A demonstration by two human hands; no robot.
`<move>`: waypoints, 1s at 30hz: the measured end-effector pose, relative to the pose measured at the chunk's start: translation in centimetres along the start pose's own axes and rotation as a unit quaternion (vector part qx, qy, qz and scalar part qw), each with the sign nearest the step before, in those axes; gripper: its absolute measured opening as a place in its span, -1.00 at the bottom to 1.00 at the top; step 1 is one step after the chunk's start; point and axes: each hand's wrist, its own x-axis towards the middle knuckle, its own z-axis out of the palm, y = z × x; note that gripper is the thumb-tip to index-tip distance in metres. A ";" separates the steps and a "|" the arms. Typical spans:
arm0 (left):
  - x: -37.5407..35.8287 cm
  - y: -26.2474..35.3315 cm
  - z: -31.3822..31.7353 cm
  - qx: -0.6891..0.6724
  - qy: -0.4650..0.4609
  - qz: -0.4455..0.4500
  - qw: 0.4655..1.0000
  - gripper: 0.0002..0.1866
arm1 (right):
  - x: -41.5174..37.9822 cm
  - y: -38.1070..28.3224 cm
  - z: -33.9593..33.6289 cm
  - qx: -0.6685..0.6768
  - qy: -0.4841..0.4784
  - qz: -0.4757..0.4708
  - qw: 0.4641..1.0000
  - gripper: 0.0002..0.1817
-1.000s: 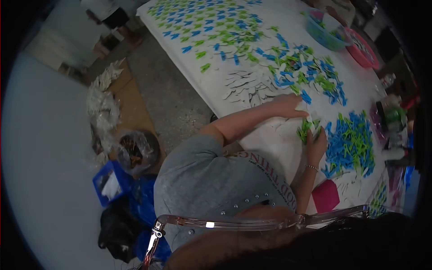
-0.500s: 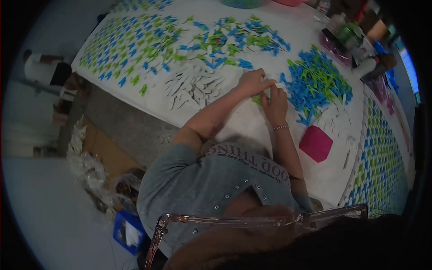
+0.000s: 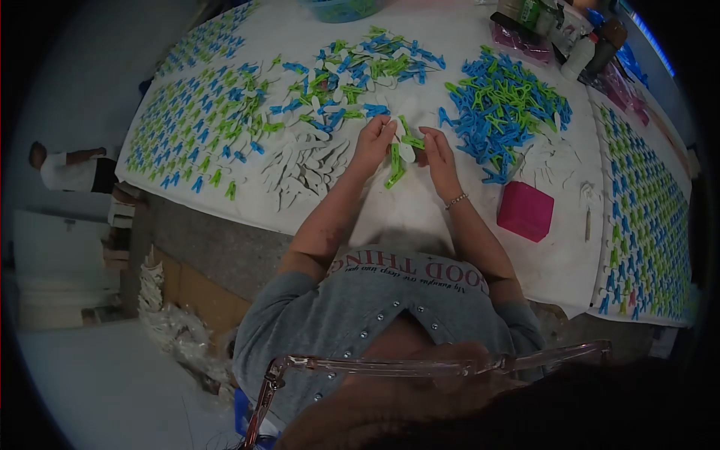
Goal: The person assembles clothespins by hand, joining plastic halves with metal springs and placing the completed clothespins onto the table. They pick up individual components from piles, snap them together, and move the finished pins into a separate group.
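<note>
My left hand (image 3: 373, 144) is closed, its thumb and fingers pinching a white oval piece with green clothespins about it. Just to the right, my right hand (image 3: 439, 156) is closed with thumb and fingertips on a green clothespin (image 3: 412, 141). Between the hands another green clothespin (image 3: 395, 177) lies low, near the table. A heap of blue and green clothespins (image 3: 510, 112) is to the right of my right hand. Left of my left hand lies a pile of white flat pieces (image 3: 307, 166). Fingers partly cover the held parts.
Mixed clothespins with white ovals (image 3: 352, 79) lie beyond my hands. Rows of them (image 3: 195, 120) cover the left of the white table, more (image 3: 645, 217) the right. A magenta block (image 3: 525, 211) stands right. Bottles (image 3: 577, 56) and a blue tub (image 3: 341, 9) are behind. A person (image 3: 75, 169) is far left.
My hands have drawn apart, and green clothespins with white pieces now show between them. The whole view has shifted as my head moved.
</note>
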 end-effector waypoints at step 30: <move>-3.8 2.0 -2.3 0.020 0.154 0.124 0.980 -0.85 | -3.1 -3.4 4.3 0.265 -0.199 0.293 0.897 -0.72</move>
